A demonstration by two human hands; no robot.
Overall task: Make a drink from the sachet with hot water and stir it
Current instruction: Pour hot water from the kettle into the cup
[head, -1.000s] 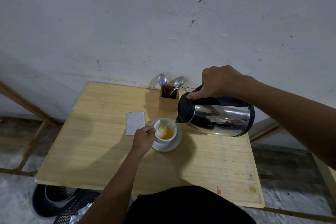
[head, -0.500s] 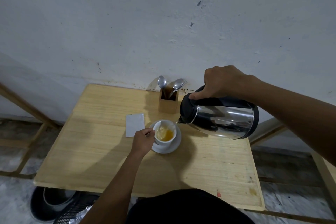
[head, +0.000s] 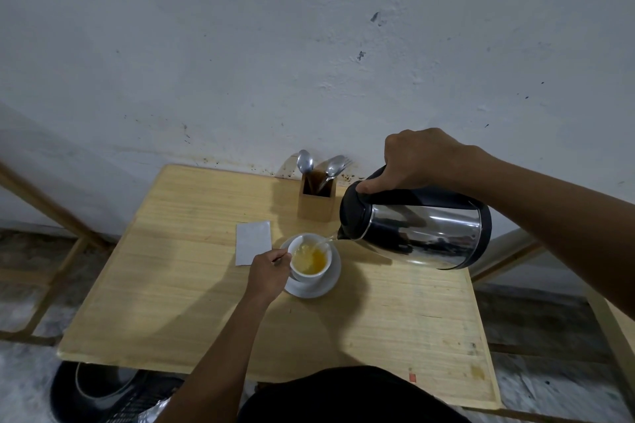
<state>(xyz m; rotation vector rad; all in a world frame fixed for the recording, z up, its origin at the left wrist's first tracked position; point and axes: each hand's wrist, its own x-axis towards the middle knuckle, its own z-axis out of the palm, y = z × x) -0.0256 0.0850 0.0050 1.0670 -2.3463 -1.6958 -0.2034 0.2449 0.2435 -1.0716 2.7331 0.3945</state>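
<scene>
A white cup (head: 326, 252) stands on a white saucer (head: 330, 285) in the middle of the wooden table (head: 171, 302). Orange-yellow liquid partly fills the cup. My right hand (head: 417, 158) grips the black handle of a steel kettle (head: 422, 230), tilted with its spout over the cup's right rim; a thin stream of water runs into the cup. My left hand (head: 268, 273) pinches the cup's handle on its left side. A white sachet (head: 253, 242) lies flat on the table just left of the cup.
A wooden holder (head: 316, 201) with spoons and a fork stands at the table's back edge against the white wall. A dark bin (head: 99, 395) sits on the floor under the front left corner. Wooden frames stand to the left and right.
The liquid level in the cup has risen as the kettle keeps pouring. The kettle sits a little more tilted. My left hand has stayed on the cup's handle.
</scene>
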